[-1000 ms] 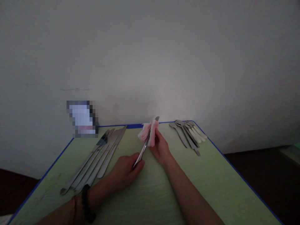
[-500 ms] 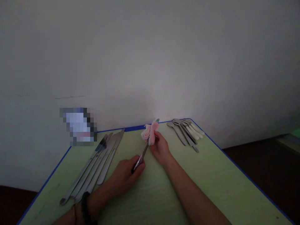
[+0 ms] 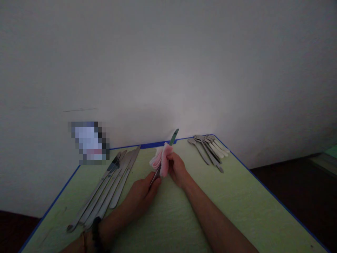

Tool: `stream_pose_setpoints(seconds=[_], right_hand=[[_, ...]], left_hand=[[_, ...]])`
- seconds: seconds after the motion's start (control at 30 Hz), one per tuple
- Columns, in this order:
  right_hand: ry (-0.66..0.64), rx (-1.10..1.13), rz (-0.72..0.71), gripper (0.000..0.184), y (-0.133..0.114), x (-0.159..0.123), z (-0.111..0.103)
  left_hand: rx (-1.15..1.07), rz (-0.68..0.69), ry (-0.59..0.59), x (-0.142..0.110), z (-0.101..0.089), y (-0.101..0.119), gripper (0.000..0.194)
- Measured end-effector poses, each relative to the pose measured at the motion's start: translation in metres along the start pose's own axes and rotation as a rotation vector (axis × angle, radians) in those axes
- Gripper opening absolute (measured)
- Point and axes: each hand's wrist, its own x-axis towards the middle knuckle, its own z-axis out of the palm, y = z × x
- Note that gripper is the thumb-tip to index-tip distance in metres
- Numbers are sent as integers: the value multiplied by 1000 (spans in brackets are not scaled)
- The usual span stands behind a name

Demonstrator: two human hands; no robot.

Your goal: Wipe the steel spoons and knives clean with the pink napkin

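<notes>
My left hand (image 3: 143,191) grips the handle of a table knife (image 3: 173,136) whose blade points up and away toward the wall. My right hand (image 3: 177,168) pinches a folded pink cloth (image 3: 161,160) around the middle of the blade. Only the blade tip shows above the cloth. Both hands hover just over the green table (image 3: 237,211) near its middle.
A row of several knives (image 3: 110,182) lies on the table to the left. A pile of several spoons (image 3: 209,149), some with white handles, sits at the far right corner. A blurred object (image 3: 89,142) stands by the wall at far left. The table has a blue edge.
The pink cloth in my right hand slid down the blade toward the handle, baring more of the tip. My left hand stayed on the handle.
</notes>
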Motion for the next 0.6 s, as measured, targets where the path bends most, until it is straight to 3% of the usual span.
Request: stream_pose_setpoints(seconds=[0.23,0.37,0.6], right_hand=[[85,188,31,8,-7,8,0],[89,210,10,9,-9,9,-1],[-75,55,28,11,-11,-5,6]], left_hand=[[-80,139,-56,-5,-5,-1,30],[-31,118,-80,-5,-4,0,31],[78,34,-31,-1,2,-2,33]])
